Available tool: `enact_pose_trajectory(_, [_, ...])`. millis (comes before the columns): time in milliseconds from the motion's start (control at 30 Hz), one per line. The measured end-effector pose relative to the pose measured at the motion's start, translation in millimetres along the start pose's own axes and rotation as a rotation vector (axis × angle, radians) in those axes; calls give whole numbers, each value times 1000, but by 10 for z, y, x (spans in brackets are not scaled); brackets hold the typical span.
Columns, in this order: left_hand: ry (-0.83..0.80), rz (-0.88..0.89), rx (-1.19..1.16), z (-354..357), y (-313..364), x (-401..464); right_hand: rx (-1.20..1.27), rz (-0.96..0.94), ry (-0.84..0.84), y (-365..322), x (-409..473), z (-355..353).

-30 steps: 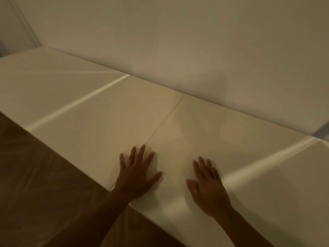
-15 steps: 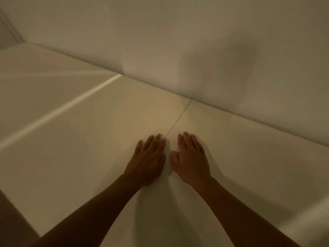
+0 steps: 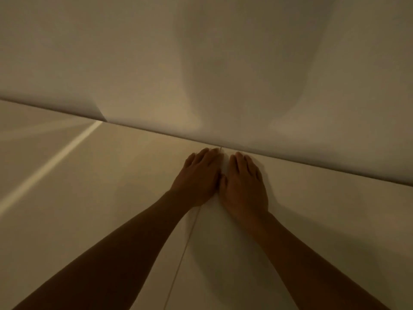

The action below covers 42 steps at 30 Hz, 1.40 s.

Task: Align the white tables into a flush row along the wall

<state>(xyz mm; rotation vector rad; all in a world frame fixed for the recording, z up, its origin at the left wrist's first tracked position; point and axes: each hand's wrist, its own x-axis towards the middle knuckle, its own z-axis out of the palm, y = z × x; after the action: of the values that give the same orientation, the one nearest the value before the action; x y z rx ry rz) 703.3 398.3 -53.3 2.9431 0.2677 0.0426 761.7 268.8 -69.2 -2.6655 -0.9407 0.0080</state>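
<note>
Tables in view: 3 white tops. Middle surface [image 3: 116, 175], right surface [image 3: 324, 220], left surface [image 3: 33, 121] past the bright strip.
Position: all three butt against the wall [image 3: 201, 63] along their back edge, in one row.
Seam [image 3: 187, 242]: thin dark line between middle and right tops, runs from bottom of frame up to the wall; looks closed, tops level as far as the dim light shows.
Bright strip [image 3: 49, 166]: pale diagonal band between left and middle tops. Can't tell if it's a gap or just light.
Look: plain, smooth, matte white, tinted tan by the low light.
Hands: 2, both flat, fingers straight and together, palms down, holding nothing.
Left hand [image 3: 199, 177]: lies on middle surface, just left of the seam, fingertips at the wall.
Right hand [image 3: 244, 184]: lies on right surface, just right of the seam, fingertips near the wall.
Spacing: thumbs side by side, touching or nearly so over the seam.
Forearms: 2, bare, cut off by the bottom edge.
Hidden: front edges and legs out of frame; seam covered under the hands.
Wall: broad soft shadow above the hands.
</note>
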Motion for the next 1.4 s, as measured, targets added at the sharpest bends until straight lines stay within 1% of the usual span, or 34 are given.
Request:
enact_pose_trajectory(100, [102, 56, 0, 25, -180, 318, 0, 73, 91, 0, 276, 61])
enact_pose_trajectory(200, [41, 91, 36, -26, -463, 518, -17, 122, 89, -58, 466, 68])
enact_pose_trajectory(267, [53, 183, 104, -63, -649, 644, -24, 147, 97, -97, 507, 59])
enact_pose_trajectory(300, [60, 202, 103, -95, -711, 701, -33, 154, 116, -106, 520, 81])
enact_pose_trajectory(367, [-9, 144, 53, -147, -741, 781, -46, 171, 152, -112, 517, 107])
enact_pose_trajectory(433, [-29, 117, 47, -68, -753, 838, -46, 184, 181, -129, 523, 138])
enact_pose_trajectory(567, [112, 206, -6, 57, -779, 841, -55, 199, 182, -143, 558, 181])
enact_pose_trajectory(700, [86, 226, 116, 139, -817, 880, -44, 209, 218, -195, 535, 191])
enact_pose_trajectory(767, [95, 231, 102, 147, -795, 922, -34, 209, 230, -206, 552, 203])
enact_pose_trajectory(867, [62, 219, 112, 161, -791, 1029, -22, 240, 232, -201, 563, 210])
enact_pose_trajectory(967, [62, 222, 148, 158, -801, 1066, -35, 239, 242, -176, 585, 245])
enact_pose_trajectory(1033, [44, 217, 117, 146, -765, 1074, -46, 246, 246, -171, 583, 256])
enact_pose_trajectory(1133, [-74, 164, 52, 108, -609, 1119, -82, 193, 278, -195, 565, 229])
enact_pose_trajectory(1200, [-101, 121, 8, 97, -554, 1131, -87, 146, 284, -204, 557, 216])
enact_pose_trajectory(1267, [-89, 101, -5, 82, -545, 1096, -77, 119, 282, -197, 552, 213])
enact_pose_trajectory(1333, [-49, 119, -44, 45, -512, 1017, -65, 110, 294, -180, 522, 201])
enact_pose_trajectory(1400, [-31, 181, 36, 38, -475, 903, -67, 81, 307, -159, 491, 226])
